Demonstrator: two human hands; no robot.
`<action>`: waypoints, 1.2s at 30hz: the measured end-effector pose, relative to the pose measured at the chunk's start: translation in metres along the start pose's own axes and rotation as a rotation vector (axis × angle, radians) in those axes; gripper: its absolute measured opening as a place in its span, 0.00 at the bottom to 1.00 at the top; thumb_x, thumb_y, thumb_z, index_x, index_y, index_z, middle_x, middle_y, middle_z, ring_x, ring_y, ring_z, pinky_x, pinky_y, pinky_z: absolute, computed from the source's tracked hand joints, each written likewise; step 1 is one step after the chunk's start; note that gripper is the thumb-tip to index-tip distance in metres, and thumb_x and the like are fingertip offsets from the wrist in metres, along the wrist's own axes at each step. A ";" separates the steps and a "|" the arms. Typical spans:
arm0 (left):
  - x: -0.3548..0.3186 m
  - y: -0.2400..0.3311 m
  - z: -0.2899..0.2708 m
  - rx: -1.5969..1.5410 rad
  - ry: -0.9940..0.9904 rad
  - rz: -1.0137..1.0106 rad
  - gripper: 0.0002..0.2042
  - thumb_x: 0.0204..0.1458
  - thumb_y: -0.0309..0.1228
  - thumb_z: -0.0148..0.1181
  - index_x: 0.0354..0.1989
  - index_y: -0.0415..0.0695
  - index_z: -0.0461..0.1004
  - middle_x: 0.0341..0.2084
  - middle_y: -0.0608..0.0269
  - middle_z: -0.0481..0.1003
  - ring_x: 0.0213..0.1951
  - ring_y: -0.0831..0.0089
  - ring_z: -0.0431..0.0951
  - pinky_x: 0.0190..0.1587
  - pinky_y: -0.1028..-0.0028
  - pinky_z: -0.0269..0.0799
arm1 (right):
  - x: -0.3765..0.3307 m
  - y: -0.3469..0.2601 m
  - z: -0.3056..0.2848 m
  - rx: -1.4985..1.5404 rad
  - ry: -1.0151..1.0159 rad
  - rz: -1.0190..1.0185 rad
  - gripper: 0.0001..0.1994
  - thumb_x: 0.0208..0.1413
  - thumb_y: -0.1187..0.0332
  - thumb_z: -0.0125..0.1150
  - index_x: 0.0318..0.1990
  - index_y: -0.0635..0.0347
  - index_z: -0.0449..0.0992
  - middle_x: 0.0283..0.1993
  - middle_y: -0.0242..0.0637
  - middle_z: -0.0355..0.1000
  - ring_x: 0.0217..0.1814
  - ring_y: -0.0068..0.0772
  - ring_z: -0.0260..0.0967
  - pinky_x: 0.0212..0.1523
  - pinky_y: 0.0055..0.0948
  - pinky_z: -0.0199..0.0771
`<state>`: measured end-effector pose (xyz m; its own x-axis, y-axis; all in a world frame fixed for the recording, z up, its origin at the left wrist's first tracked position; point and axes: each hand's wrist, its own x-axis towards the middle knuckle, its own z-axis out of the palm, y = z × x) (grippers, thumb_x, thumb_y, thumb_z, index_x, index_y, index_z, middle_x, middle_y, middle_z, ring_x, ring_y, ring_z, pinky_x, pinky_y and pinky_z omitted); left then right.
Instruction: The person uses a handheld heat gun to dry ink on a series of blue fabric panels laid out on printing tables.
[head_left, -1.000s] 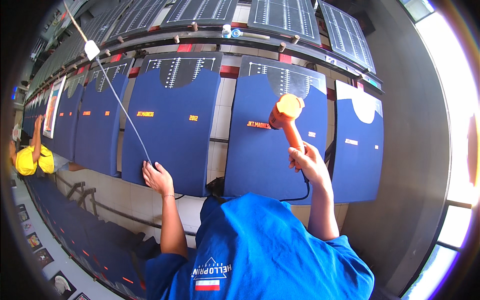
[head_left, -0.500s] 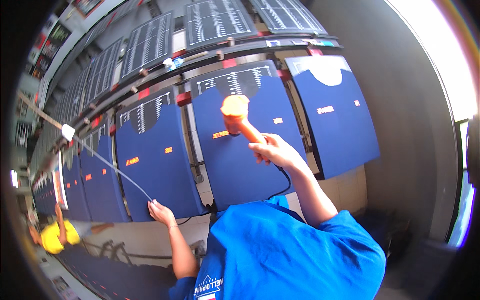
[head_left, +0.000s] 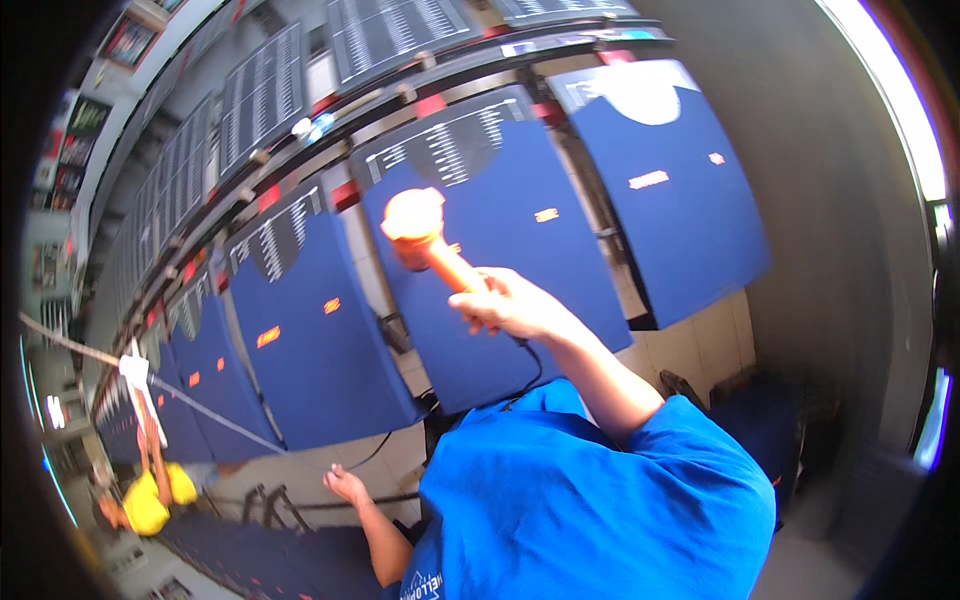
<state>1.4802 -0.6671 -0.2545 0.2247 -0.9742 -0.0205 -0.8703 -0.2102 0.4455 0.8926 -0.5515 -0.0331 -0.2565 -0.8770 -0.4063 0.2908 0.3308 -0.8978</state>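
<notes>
My right hand is wrapped round the handle of an orange heat gun. Its broad round head hangs over a dark blue shirt panel laid on a board, covering part of a small orange print. A cord leaves the handle near my wrist. Lower left, my left hand is closed on a thin cord, which runs up to a white connector hanging in the air. The fingertips of that hand are small and partly blurred.
Similar blue panels on boards line up to the left, with another panel at right. Behind runs a rail and more grey boards. A person in yellow stands far left. A dark wall closes the right.
My right hand has shifted left with the heat gun. My left hand has moved down and slightly right, drawing the cord lower. The view has turned a little.
</notes>
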 end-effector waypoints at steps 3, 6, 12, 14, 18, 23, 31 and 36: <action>0.016 -0.035 -0.020 0.132 0.045 0.033 0.16 0.63 0.36 0.53 0.36 0.31 0.72 0.45 0.36 0.71 0.46 0.41 0.71 0.52 0.51 0.65 | 0.000 -0.003 0.015 0.034 0.032 0.034 0.20 0.57 0.53 0.67 0.45 0.59 0.72 0.32 0.29 0.72 0.31 0.20 0.72 0.30 0.23 0.72; 0.057 -0.058 -0.043 0.214 0.020 -0.081 0.17 0.61 0.36 0.53 0.36 0.29 0.73 0.43 0.34 0.74 0.47 0.38 0.72 0.53 0.51 0.66 | 0.002 0.005 0.041 0.122 0.084 0.039 0.21 0.58 0.55 0.66 0.49 0.60 0.70 0.31 0.29 0.71 0.31 0.21 0.72 0.31 0.23 0.72; 0.177 -0.133 -0.068 0.111 0.086 -0.237 0.21 0.61 0.38 0.52 0.43 0.25 0.74 0.48 0.33 0.74 0.51 0.39 0.74 0.54 0.53 0.67 | 0.016 0.011 0.146 0.150 0.116 0.036 0.19 0.61 0.60 0.62 0.52 0.63 0.67 0.30 0.33 0.71 0.30 0.24 0.72 0.30 0.24 0.72; 0.224 -0.165 -0.067 0.132 0.142 -0.224 0.22 0.62 0.41 0.51 0.45 0.27 0.75 0.47 0.34 0.75 0.50 0.39 0.74 0.54 0.52 0.67 | 0.030 0.021 0.191 0.182 0.092 0.041 0.20 0.62 0.61 0.60 0.54 0.64 0.67 0.30 0.34 0.71 0.30 0.25 0.72 0.29 0.25 0.72; 0.324 -0.215 -0.071 0.130 -0.020 -0.198 0.21 0.62 0.42 0.50 0.43 0.31 0.76 0.42 0.35 0.76 0.47 0.40 0.75 0.53 0.52 0.68 | 0.058 0.032 0.298 0.182 0.068 0.062 0.22 0.62 0.58 0.61 0.55 0.64 0.67 0.29 0.34 0.71 0.29 0.26 0.73 0.27 0.25 0.72; 0.394 -0.218 -0.087 0.095 0.041 -0.180 0.16 0.58 0.33 0.55 0.49 0.33 0.73 0.50 0.40 0.73 0.53 0.44 0.71 0.56 0.54 0.66 | 0.089 0.018 0.394 0.136 0.005 0.164 0.21 0.63 0.55 0.60 0.53 0.63 0.68 0.30 0.33 0.72 0.29 0.24 0.72 0.27 0.23 0.71; 0.453 -0.123 -0.104 0.008 0.422 0.072 0.27 0.51 0.25 0.56 0.62 0.38 0.64 0.62 0.44 0.65 0.63 0.48 0.65 0.66 0.53 0.58 | 0.153 -0.026 0.460 -0.153 0.007 0.094 0.21 0.61 0.52 0.62 0.46 0.63 0.69 0.29 0.32 0.71 0.28 0.23 0.71 0.29 0.24 0.71; 0.492 -0.075 -0.070 0.080 0.307 -0.163 0.25 0.58 0.38 0.56 0.63 0.42 0.64 0.63 0.51 0.66 0.66 0.53 0.62 0.65 0.52 0.56 | 0.196 -0.020 0.475 -0.222 0.005 0.115 0.22 0.63 0.53 0.60 0.49 0.65 0.70 0.29 0.33 0.70 0.28 0.24 0.72 0.27 0.24 0.71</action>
<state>1.6865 -1.1246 -0.2358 0.4739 -0.8599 0.1896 -0.8411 -0.3782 0.3867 1.2747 -0.8955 -0.0136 -0.2382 -0.8278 -0.5079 0.1087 0.4970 -0.8609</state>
